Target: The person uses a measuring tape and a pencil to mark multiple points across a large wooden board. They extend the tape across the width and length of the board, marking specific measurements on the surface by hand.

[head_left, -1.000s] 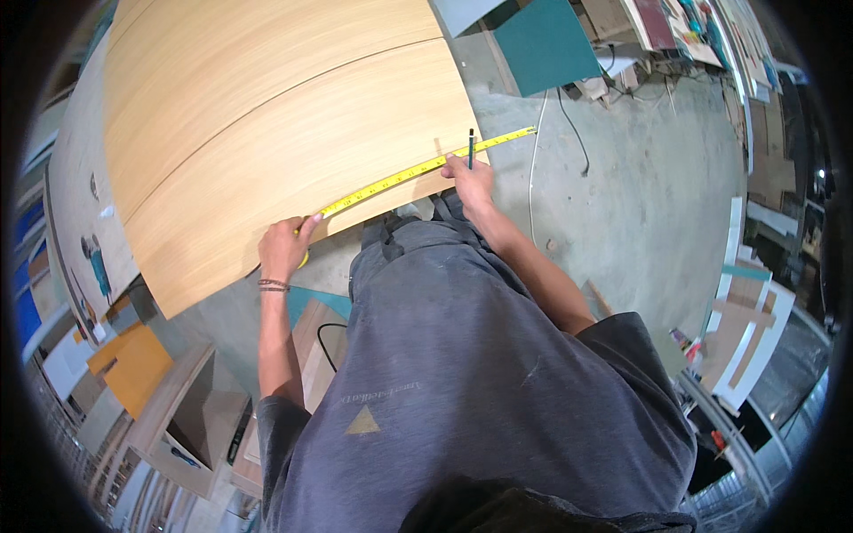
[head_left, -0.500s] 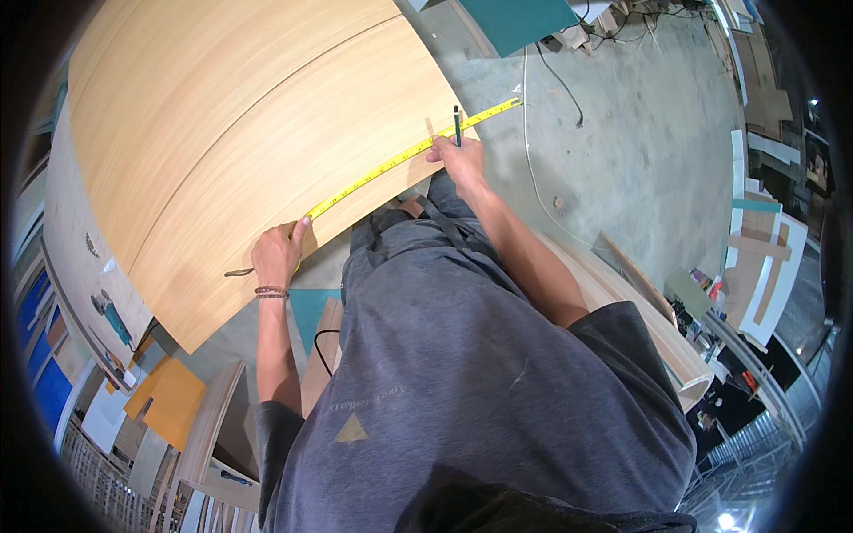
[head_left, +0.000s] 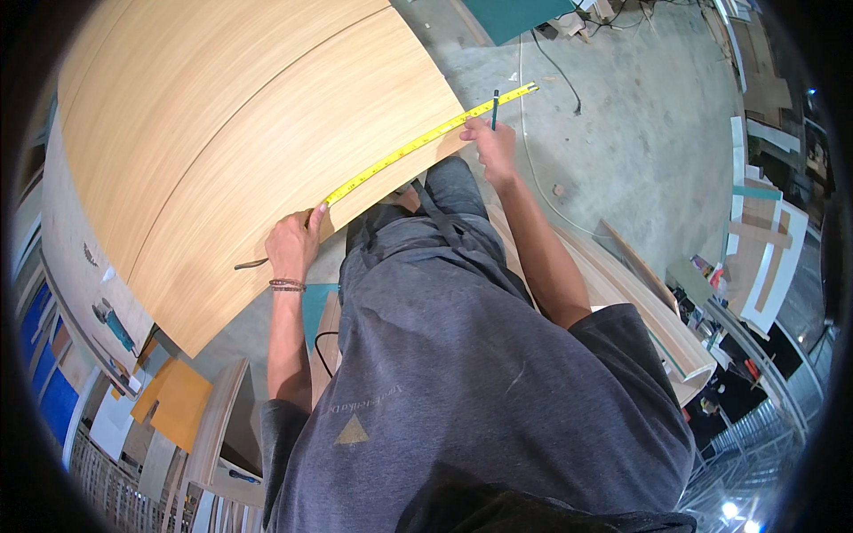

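A light wood-grain board (head_left: 293, 115) with a dark seam line lies in front of me. Along its near edge stretches a yellow tape measure (head_left: 400, 154), its metal-tipped end past the board's right edge over the floor. My left hand (head_left: 292, 244) is closed around the tape's case, which the fingers mostly hide, thumb on the blade. A dark strap (head_left: 251, 264) sticks out beside that hand. At the board's right corner, my right hand (head_left: 494, 149) grips a dark green pencil (head_left: 495, 108) upright, fingertips next to the blade.
A green power tool (head_left: 111, 322) rests on a pale surface at the left. Beyond the board, a teal panel (head_left: 515, 16) and a cable (head_left: 560, 71) lie on the concrete floor (head_left: 631, 133). Long wooden pieces (head_left: 613, 293) are stacked to my right. An orange panel (head_left: 173, 404) stands lower left.
Both hands have shifted right and slightly away from me, carrying the tape with them. Its end now reaches further past the board's right edge.
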The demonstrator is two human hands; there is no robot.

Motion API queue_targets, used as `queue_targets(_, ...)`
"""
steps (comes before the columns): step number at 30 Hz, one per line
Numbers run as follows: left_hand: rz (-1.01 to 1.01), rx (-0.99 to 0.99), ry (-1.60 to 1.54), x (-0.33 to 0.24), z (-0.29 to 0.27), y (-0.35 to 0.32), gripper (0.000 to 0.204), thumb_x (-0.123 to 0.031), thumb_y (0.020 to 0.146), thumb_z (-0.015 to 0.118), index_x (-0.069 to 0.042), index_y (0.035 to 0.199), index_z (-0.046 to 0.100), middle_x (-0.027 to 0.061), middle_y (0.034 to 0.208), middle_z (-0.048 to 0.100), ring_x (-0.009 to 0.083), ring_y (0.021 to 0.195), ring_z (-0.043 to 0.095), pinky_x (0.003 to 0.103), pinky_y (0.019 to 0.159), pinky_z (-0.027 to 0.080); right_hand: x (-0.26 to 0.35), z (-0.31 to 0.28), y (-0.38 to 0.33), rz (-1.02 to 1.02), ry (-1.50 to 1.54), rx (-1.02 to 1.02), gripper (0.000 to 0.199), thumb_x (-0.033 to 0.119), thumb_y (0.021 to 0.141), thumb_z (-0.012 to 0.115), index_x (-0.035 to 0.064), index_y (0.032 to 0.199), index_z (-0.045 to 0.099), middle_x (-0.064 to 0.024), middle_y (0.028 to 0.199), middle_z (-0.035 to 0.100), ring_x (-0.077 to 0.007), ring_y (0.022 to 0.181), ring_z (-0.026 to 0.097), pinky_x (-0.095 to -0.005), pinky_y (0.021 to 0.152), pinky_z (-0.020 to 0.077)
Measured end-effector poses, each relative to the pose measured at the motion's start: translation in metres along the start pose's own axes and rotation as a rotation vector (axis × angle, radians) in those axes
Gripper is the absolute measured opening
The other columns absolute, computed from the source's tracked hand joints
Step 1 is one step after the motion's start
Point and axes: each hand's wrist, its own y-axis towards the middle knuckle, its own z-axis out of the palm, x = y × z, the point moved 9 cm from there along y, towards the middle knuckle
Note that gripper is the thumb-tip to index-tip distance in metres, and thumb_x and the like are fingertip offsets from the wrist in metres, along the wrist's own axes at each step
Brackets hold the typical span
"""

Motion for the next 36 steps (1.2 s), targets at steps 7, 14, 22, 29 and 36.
queue_targets(7,-0.002,-0.027,-0.002,-0.004,-0.005,-0.002,0.052,-0.055,0.096,0.052,-0.009,0.09,0.076,0.0205,0.079,0.069,0.0382,0.076,0.069,0.047,0.066,0.054,0.004,-0.031,0.011,-0.055,-0.077,-0.039,0.023,0.027,0.082,0.07,0.0037,0.078,0.071,0.0003,0.06,0.059,-0.0064,0.054,0.044,-0.0291,0.049,0.0313)
queue_targets(14,-0.002,-0.049,0.018,-0.001,-0.001,-0.001,0.053,-0.054,0.095,0.053,-0.007,0.087,0.075,0.0207,0.078,0.069,0.0383,0.074,0.068,0.047,0.065,0.053,-0.01,-0.018,0.017,0.094,0.058,0.114,0.025,0.029,0.082,0.074,0.0062,0.09,0.068,0.0021,0.073,0.057,-0.0047,0.051,0.035,-0.024,0.042,0.0235)
queue_targets(22,-0.003,-0.072,-0.004,0.0,-0.003,-0.004,0.054,-0.054,0.095,0.054,-0.005,0.084,0.075,0.0214,0.076,0.068,0.0385,0.073,0.068,0.046,0.064,0.053,0.0,0.002,0.017,0.014,0.057,0.218,0.022,0.02,0.08,0.078,0.0102,0.085,0.059,0.0046,0.074,0.052,-0.0032,0.055,0.037,-0.0223,0.041,0.0224)
queue_targets(29,-0.008,-0.077,-0.036,0.001,-0.002,-0.007,0.056,-0.054,0.095,0.054,-0.004,0.08,0.073,0.0216,0.074,0.067,0.0391,0.07,0.067,0.048,0.062,0.051,0.017,0.004,0.012,-0.062,0.056,0.196,0.02,0.018,0.08,0.077,0.009,0.085,0.06,0.002,0.075,0.062,-0.0031,0.048,0.035,-0.0225,0.041,0.0226)
queue_targets(36,0.003,-0.098,-0.073,0.002,-0.005,-0.007,0.055,-0.054,0.095,0.055,-0.005,0.082,0.074,0.0215,0.074,0.067,0.0392,0.071,0.067,0.047,0.062,0.052,0.014,0.003,0.015,-0.06,0.006,0.157,0.016,0.017,0.08,0.073,0.0079,0.081,0.061,0.0007,0.071,0.064,-0.0036,0.043,0.031,-0.0233,0.038,0.0198)
